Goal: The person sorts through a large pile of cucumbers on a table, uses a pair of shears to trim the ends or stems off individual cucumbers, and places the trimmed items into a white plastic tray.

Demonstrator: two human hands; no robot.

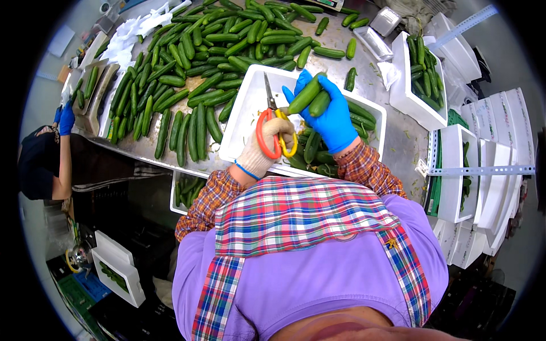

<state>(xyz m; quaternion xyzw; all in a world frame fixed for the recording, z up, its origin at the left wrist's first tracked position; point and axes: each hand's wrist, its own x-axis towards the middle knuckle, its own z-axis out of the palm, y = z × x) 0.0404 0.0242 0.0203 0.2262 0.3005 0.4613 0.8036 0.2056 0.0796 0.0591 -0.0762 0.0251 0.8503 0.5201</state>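
My left hand point(263, 146), in a cream knit glove, grips a pair of scissors point(269, 94) by its red and yellow handles. The blades point away from me and look nearly closed. In a blue glove, my right hand point(334, 120) holds two cucumbers point(307, 94) side by side, their near ends close to the scissors. Both hands are above a white foam box point(236, 122). Several cucumbers point(311, 146) lie in its right part, and green scraps dot its bare left part.
A big heap of cucumbers point(227, 42) covers the far left of the metal table point(398, 122). At the right stands another foam box point(424, 111) of cucumbers, near stacked white boxes point(506, 119). A co-worker's blue-gloved hand point(66, 118) is at the far left.
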